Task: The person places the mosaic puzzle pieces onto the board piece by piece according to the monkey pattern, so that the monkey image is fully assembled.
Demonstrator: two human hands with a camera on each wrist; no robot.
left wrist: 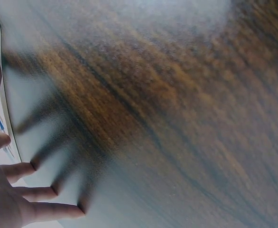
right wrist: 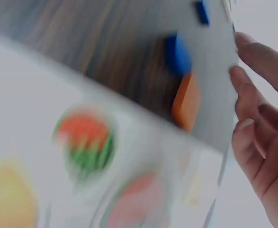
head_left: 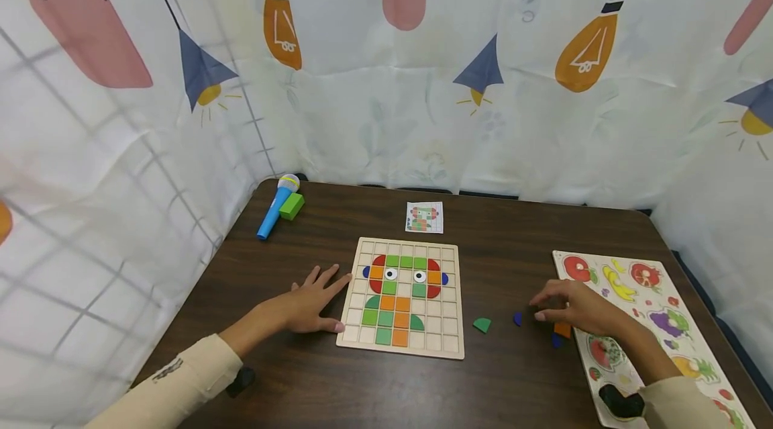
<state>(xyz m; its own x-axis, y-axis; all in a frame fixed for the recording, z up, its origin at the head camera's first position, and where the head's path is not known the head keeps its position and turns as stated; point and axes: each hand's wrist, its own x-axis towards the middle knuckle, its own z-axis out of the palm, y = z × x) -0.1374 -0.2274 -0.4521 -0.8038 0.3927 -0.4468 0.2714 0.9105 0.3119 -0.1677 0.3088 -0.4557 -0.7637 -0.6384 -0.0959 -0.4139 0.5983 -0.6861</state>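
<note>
A square wooden grid board (head_left: 447, 335) lies mid-table, bearing a figure of red, green, orange and blue pieces with two eye pieces. My left hand (head_left: 311, 305) rests beside it with fingers spread, thumb and fingertips at its left edge. To the right, my right hand (head_left: 582, 308) hovers over loose pieces, fingers loosely bent with nothing visible between them. Under and beside it lie an orange block (right wrist: 187, 102) and a blue piece (right wrist: 178, 53). Another small blue piece (head_left: 517, 319) sits just left of its fingertips, and a green quarter-round piece (head_left: 482, 325) lies nearer the board.
A fruit-picture board (head_left: 649, 308) lies at the right, partly beneath my right forearm. Behind the grid board is a small picture card (head_left: 425, 217). A blue toy microphone (head_left: 274, 211) and a green block (head_left: 292, 206) sit at the back left. Printed curtains (head_left: 374, 127) hang behind the table.
</note>
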